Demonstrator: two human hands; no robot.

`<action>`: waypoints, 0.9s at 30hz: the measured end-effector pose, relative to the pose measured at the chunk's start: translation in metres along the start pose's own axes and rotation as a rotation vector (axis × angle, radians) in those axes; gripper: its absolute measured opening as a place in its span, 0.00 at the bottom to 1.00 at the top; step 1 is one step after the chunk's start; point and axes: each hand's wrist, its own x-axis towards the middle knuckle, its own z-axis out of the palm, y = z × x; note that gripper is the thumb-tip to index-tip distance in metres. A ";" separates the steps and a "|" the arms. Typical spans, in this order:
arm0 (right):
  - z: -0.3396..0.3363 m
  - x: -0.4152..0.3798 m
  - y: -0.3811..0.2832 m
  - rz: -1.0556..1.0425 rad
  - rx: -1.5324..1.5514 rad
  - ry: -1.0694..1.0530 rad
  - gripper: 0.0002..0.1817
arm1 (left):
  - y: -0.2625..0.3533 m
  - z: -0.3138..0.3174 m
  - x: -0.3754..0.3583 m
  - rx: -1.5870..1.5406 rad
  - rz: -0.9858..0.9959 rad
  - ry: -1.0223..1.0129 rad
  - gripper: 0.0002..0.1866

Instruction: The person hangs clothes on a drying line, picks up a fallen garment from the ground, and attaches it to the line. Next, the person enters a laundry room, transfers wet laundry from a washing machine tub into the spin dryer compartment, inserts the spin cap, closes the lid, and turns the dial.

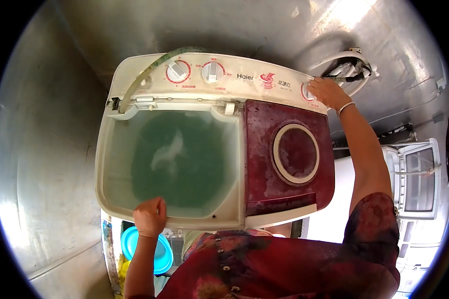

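Note:
A twin-tub washing machine (219,94) stands in front of me, its wash tub holding cloudy green-looking water (184,154). My right hand (327,93) reaches to the far right of the control panel. Its fingers are closed on the right-hand dial (307,91), which they partly cover. At the tub's front rim (184,223), my left hand (150,217) rests closed in a fist, with nothing visible in it. Two more dials, a left dial (177,71) and a middle dial (212,72), sit on the panel's left half. A dark red lid (262,149) covers the right side.
A hose (149,72) arches over the panel into the tub's back left corner. Behind the machine's right end hangs a coiled pale hose (356,89). Below the front stands a blue basin (163,254). Metallic walls (40,149) close in, and a white appliance (416,174) is at right.

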 end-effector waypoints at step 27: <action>0.033 -0.019 -0.002 0.111 0.097 0.330 0.10 | 0.004 0.009 -0.001 0.020 -0.151 -0.037 0.04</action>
